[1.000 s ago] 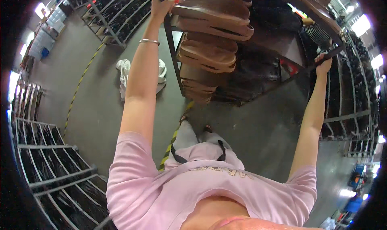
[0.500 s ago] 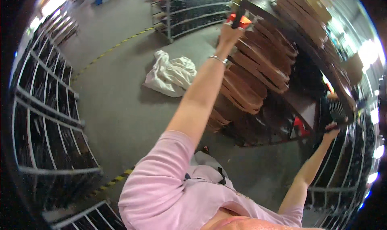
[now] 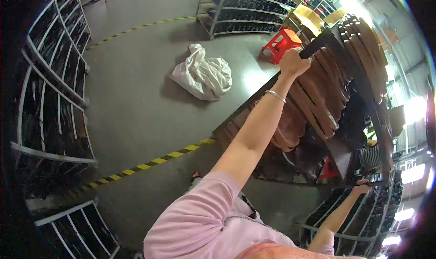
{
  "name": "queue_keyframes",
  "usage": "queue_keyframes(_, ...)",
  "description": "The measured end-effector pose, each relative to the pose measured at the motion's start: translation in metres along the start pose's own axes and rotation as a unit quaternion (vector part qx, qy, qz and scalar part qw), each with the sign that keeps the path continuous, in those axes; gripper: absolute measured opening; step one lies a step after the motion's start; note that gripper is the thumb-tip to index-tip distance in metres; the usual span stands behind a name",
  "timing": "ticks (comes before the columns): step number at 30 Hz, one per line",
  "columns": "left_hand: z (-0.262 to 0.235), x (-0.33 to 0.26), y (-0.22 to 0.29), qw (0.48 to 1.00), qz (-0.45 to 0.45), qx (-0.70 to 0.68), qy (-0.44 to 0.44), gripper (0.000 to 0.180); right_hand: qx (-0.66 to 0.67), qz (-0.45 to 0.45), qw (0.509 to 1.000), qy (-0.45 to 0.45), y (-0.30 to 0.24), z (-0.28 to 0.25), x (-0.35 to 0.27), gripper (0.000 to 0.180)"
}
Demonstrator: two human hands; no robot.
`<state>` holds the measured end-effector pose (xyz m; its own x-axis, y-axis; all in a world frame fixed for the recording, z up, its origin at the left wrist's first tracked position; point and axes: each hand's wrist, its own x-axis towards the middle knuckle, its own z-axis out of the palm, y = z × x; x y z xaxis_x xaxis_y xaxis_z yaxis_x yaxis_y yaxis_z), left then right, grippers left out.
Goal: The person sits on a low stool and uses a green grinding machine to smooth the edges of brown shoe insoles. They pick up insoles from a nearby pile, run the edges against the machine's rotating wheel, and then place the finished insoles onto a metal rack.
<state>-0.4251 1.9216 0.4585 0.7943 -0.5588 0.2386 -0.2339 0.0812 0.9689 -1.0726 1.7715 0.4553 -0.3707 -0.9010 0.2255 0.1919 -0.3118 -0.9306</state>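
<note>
My left hand [image 3: 293,62] is clamped on the dark cart frame [image 3: 318,43] — brown curved pieces [image 3: 327,84] stacked just below it; my right hand [image 3: 362,187] grips the far corner — fingers barely visible.

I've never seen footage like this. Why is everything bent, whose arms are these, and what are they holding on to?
There is no machine here. A person wears a wide fisheye camera on the head, looking down, so straight lines curve toward the rim and the person's own pink-sleeved shoulders fill the bottom of the picture.

Both arms stretch out to a dark metal cart stacked with brown curved pieces, whose material I cannot tell. The left hand, with a thin bracelet on its wrist, is closed around the cart's frame at one end. The right hand grips the frame at the other end.

On the grey floor lie a crumpled white bag and a yellow-and-black striped line. A red stool stands beyond the cart. Metal racks line the sides.
</note>
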Motion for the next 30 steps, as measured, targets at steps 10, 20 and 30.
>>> queue_keyframes(10,-0.041,-0.036,0.015,0.999,0.026,-0.019,0.010,0.039,-0.075,-0.067,0.988,0.118,-0.037,-0.022,-0.032,0.055)
queue_keyframes(20,-0.105,-0.075,0.020,0.999,0.032,0.006,0.015,0.036,0.001,-0.022,1.000,0.006,-0.051,-0.022,-0.089,0.047)
queue_keyframes(30,-0.168,-0.060,-0.036,0.993,0.050,-0.103,-0.023,0.031,0.010,0.023,0.997,0.078,-0.053,0.000,-0.118,0.050)
